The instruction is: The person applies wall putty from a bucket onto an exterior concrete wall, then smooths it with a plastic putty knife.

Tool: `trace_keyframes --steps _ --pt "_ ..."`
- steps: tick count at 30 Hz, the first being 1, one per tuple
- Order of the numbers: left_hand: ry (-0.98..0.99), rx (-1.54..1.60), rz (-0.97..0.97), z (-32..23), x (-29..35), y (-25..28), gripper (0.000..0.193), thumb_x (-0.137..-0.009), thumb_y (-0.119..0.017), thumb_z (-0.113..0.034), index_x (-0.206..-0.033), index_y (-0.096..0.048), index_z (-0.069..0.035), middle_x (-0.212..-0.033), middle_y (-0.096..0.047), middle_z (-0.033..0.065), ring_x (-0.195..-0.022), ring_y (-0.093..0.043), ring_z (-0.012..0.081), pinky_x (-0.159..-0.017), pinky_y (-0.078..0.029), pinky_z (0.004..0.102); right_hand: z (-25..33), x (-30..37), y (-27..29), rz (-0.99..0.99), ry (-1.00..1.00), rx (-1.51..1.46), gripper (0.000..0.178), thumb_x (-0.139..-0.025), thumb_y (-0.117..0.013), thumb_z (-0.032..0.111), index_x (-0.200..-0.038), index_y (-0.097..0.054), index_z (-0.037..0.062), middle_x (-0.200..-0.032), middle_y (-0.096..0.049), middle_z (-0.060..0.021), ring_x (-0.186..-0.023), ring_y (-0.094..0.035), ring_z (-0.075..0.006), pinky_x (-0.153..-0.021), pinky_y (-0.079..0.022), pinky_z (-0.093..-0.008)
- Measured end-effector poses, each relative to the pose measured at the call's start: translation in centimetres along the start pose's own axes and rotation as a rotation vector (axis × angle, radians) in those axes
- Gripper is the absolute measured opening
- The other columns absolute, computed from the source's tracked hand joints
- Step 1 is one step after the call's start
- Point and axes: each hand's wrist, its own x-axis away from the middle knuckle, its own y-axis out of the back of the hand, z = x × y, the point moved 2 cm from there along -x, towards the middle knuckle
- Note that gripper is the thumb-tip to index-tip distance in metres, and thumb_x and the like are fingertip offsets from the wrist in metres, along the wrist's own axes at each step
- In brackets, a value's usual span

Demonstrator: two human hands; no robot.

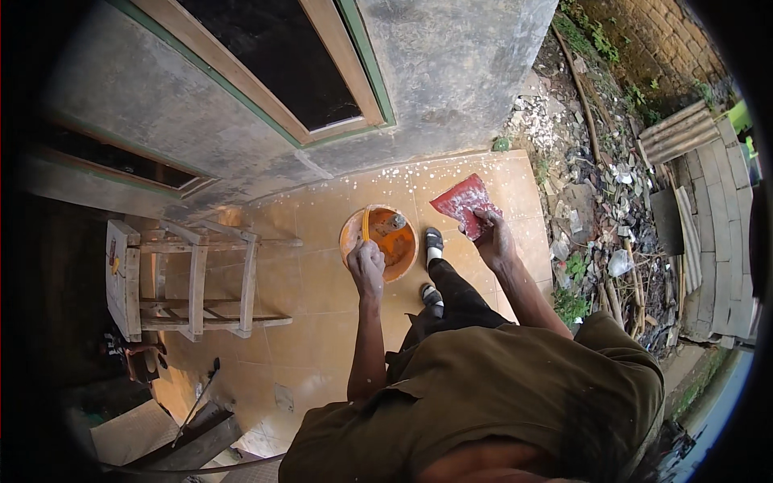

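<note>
An orange bucket (409,274) with pale smears on its rim is in the middle of the view. My left hand (366,264) is closed at its near left side, around a curved yellow strip (365,223) that looks like the bucket's handle. Inside the bucket sits a small grey lump or tool end (397,222). I cannot tell whether the bucket rests on the floor or hangs. To its right, my right hand (493,238) grips a flat red piece (465,200) with uneven edges and whitish smears, fingers closed on its near corner.
A wooden stepladder or trestle (197,282) stands at the left on the tan tiled floor (310,322). Ahead rises a grey plastered wall (451,72) with a wood-framed window (346,72). White spatters dot the floor along it. Rubble and litter (592,201) lie beyond the floor's right edge.
</note>
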Motion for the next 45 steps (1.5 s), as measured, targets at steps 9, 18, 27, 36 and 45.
trace_keyframes --steps 9,18,27,36,45 --pt "0.046 -0.026 -0.005 -0.2 -8.6 -0.7 0.028 -0.080 -0.041 -0.015 -0.056 -0.026 -0.014 -0.050 -0.020 -0.0066 -0.040 -0.018 0.0030 -0.037 -0.012 0.0221 -0.7 -9.8 0.5 -0.019 0.072 -0.020 0.014 -0.084 -0.054 0.012 -0.096 -0.056 0.0047 -0.090 -0.061 -0.0054 -0.080 -0.059 -0.0171 -0.073 -0.049 -0.0338" --pt "0.136 -0.230 0.012 4.6 -20.1 0.5 0.030 -0.083 -0.040 -0.018 -0.058 -0.026 -0.013 -0.052 -0.023 -0.0059 -0.043 -0.020 0.0038 -0.041 -0.015 0.0230 -6.0 -28.6 0.6 -0.124 -0.047 0.039 0.016 -0.087 -0.053 0.013 -0.100 -0.056 0.0044 -0.093 -0.061 -0.0058 -0.081 -0.058 -0.0156 -0.072 -0.048 -0.0310" --pt "0.205 -0.276 0.055 9.9 -29.4 0.8 0.030 -0.085 -0.039 -0.017 -0.059 -0.026 -0.013 -0.052 -0.023 -0.0049 -0.044 -0.020 0.0044 -0.042 -0.016 0.0234 -8.3 -42.6 -2.9 -0.084 0.058 0.095 0.017 -0.087 -0.051 0.013 -0.100 -0.055 0.0034 -0.094 -0.061 -0.0070 -0.081 -0.058 -0.0164 -0.074 -0.047 -0.0315" --pt "0.352 -0.140 0.150 10.8 -34.8 -0.2 0.016 -0.094 -0.033 -0.016 -0.091 -0.043 -0.004 -0.059 -0.031 -0.0020 -0.047 -0.030 0.0049 -0.042 -0.026 0.0194 -9.2 -32.6 -3.9 -0.217 0.223 0.293 0.019 -0.087 -0.053 0.016 -0.094 -0.057 -0.0010 -0.084 -0.061 -0.0048 -0.077 -0.057 -0.0130 -0.073 -0.046 -0.0269" --pt "0.241 -0.151 0.211 11.6 -35.7 3.0 0.016 -0.092 -0.034 -0.014 -0.087 -0.044 -0.003 -0.068 -0.032 -0.0006 -0.062 -0.033 0.0065 -0.057 -0.030 0.0206 -12.4 -28.1 -6.0 -0.342 0.265 0.768 0.016 -0.084 -0.059 0.005 -0.098 -0.059 -0.0040 -0.088 -0.060 -0.0058 -0.078 -0.056 -0.0094 -0.069 -0.046 -0.0246"
